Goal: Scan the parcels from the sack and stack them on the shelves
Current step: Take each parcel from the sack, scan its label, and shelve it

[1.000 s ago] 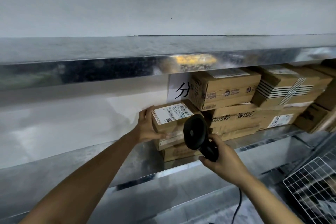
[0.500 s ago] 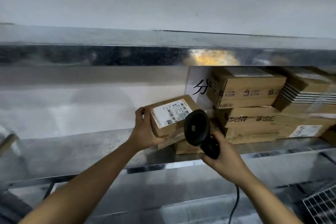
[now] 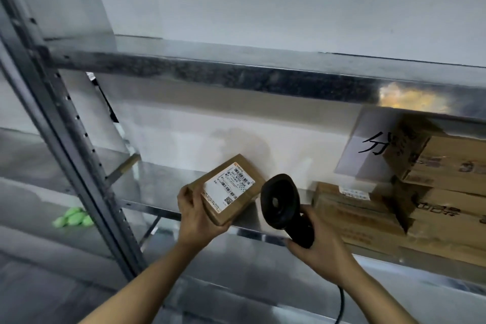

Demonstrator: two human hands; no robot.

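My left hand (image 3: 196, 214) grips a small brown cardboard parcel (image 3: 238, 177) by its near left corner, tilted, with its white barcode label facing me, above the front edge of the metal shelf (image 3: 163, 212). My right hand (image 3: 322, 244) holds a black corded barcode scanner (image 3: 282, 204) by the handle, its round head just right of the parcel. A stack of brown boxes (image 3: 434, 192) fills the same shelf at the right.
A grey perforated upright post (image 3: 65, 137) stands at the left. The shelf above (image 3: 236, 71) overhangs the boxes. A white sheet with black writing (image 3: 368, 144) leans by the stack. Something green (image 3: 73, 217) lies on the neighbouring shelf at far left.
My left hand has drawn the parcel left, away from the stacked boxes, and tilted it. The scanner hand followed, and my view swung left so the upright post now shows.
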